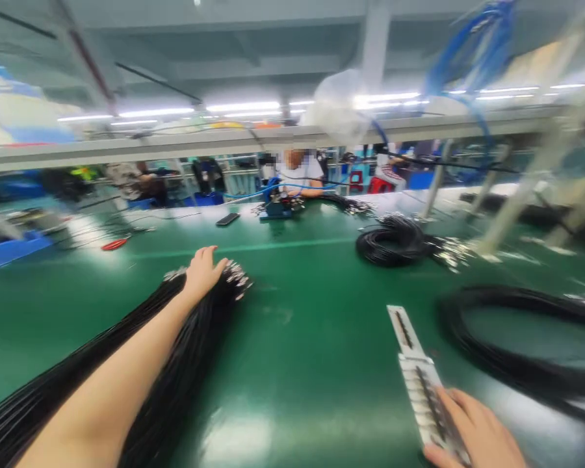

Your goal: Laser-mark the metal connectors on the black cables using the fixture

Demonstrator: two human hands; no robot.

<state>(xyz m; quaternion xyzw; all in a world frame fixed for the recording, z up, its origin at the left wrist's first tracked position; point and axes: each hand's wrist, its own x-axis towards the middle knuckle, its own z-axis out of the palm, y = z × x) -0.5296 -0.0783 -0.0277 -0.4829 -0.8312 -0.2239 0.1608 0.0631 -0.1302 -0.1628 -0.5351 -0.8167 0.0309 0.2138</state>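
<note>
On a green tabletop [302, 338] | left hand [203, 272], fingers spread, at far end of black cable bundle [195, 354] slanting away rightward | right hand [482, 426] pinches slotted strip [413, 383]

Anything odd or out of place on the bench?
No spill or damage visible. Slightly stray: red-handled tool lying loose at the far left, phone-like black slab near the blue fixture. Right-hand cable coil is blurred, so can't judge its condition.

the cables [190, 351] are black, the tabletop [312, 338] green, the pliers [114, 244] red-handled.
</note>
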